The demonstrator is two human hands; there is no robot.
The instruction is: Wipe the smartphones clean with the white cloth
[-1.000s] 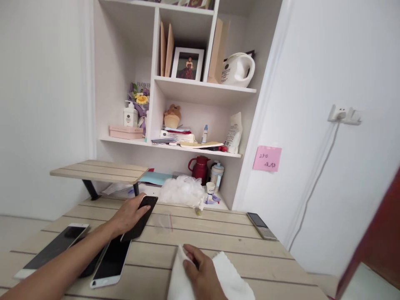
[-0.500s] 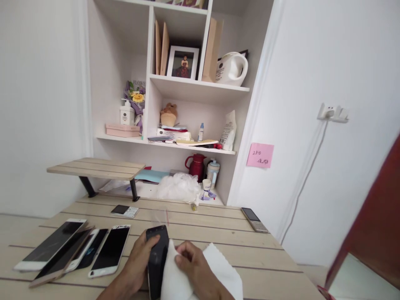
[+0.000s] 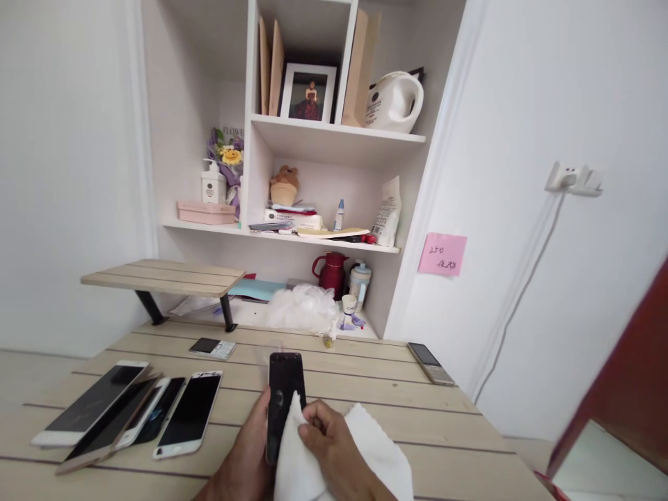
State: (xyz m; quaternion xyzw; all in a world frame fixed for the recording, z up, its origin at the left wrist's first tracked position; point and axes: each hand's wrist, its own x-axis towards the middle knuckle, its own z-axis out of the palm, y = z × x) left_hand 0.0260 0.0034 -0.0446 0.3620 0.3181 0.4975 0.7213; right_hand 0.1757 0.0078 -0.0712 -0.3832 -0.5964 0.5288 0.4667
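"Phone (image 3: 284,383) upright in my left grip (image 3: 245,449), long axis pointing away from me?"

"Yes, clamped around its lower end, held over the bench (image 3: 443,424). Right grip (image 3: 326,435) sits just beside it, fingers closed on a white cloth (image 3: 378,445) that touches the screen."

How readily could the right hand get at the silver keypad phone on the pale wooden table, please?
Probably readily: the right hand only pinches a white cloth, and nothing stands between it and the silver keypad phone.
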